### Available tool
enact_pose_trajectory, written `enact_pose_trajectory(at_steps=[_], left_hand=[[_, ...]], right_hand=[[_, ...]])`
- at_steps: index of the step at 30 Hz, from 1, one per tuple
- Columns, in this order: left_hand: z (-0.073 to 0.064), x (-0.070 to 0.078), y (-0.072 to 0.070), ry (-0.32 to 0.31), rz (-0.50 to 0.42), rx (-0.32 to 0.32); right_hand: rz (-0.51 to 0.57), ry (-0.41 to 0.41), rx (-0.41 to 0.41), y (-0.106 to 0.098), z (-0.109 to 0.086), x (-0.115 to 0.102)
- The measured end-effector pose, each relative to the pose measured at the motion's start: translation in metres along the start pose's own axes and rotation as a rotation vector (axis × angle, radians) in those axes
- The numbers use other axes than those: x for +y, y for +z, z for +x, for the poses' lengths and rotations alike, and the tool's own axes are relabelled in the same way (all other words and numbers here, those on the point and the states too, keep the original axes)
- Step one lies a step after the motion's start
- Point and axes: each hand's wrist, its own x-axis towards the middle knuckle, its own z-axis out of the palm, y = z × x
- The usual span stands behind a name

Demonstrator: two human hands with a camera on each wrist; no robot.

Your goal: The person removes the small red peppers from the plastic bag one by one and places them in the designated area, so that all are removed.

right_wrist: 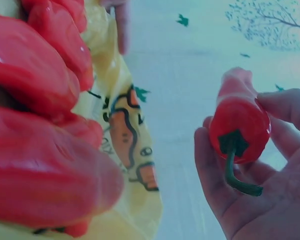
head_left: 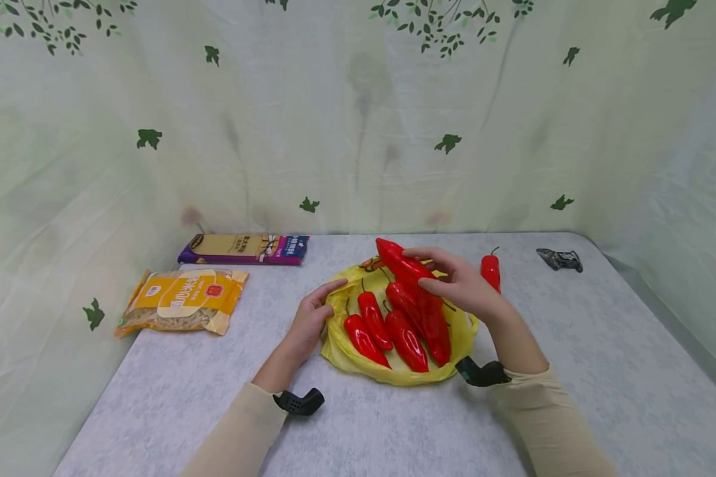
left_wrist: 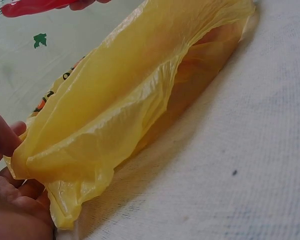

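Note:
A yellow plastic bag (head_left: 388,376) sits mid-table with its mouth spread, and several glossy red peppers (head_left: 407,341) lie inside. My left hand (head_left: 305,324) pinches the bag's left rim between thumb and fingers; the left wrist view shows the crumpled bag edge (left_wrist: 65,195) there. Over the bag's back right, my right hand (head_left: 468,288) holds another red pepper (head_left: 395,260) by its body. In the right wrist view, the green curved stem (right_wrist: 235,172) of that held pepper faces the camera, and the pepper is apart from those in the bag.
One red pepper (head_left: 490,270) lies on the table behind my right hand. A small black wrapper (head_left: 561,260) is at the far right. On the left are an orange food packet (head_left: 185,299) and a purple-and-gold package (head_left: 244,249). A leaf-patterned curtain (head_left: 358,132) borders the table.

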Motion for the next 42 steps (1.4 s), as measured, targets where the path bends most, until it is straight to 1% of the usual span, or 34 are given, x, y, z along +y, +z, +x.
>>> enact_pose_trajectory(at_steps=[7, 12, 15, 18, 21, 26, 33, 37, 42], left_hand=[[0.0, -0.001, -0.001, -0.009, -0.003, 0.003], [0.0, -0.002, -0.002, -0.013, -0.004, 0.004], [0.001, -0.003, -0.002, -0.013, -0.004, 0.006], [0.001, -0.002, -0.002, -0.013, 0.001, 0.009], [0.0, -0.002, -0.001, -0.018, 0.01, 0.011], [0.0, -0.003, -0.001, -0.026, 0.014, 0.019], [0.0, -0.002, 0.0, -0.022, 0.014, 0.022], [0.0, -0.002, -0.001, -0.02, 0.016, 0.023], [0.001, -0.003, -0.001, -0.02, 0.02, 0.022]], right_hand=[[0.032, 0.024, 0.153, -0.017, -0.003, 0.006], [0.088, 0.014, 0.228, -0.028, -0.005, 0.012], [0.129, 0.026, 0.269, -0.033, -0.006, 0.015], [0.127, 0.074, 0.317, -0.037, -0.008, 0.017], [0.132, 0.152, 0.372, -0.044, -0.01, 0.019], [0.175, 0.241, 0.462, -0.054, -0.012, 0.026], [0.228, 0.357, 0.611, -0.067, -0.012, 0.038], [0.268, 0.393, 0.659, -0.075, -0.013, 0.046], [0.35, 0.402, 0.708, -0.082, -0.017, 0.053]])
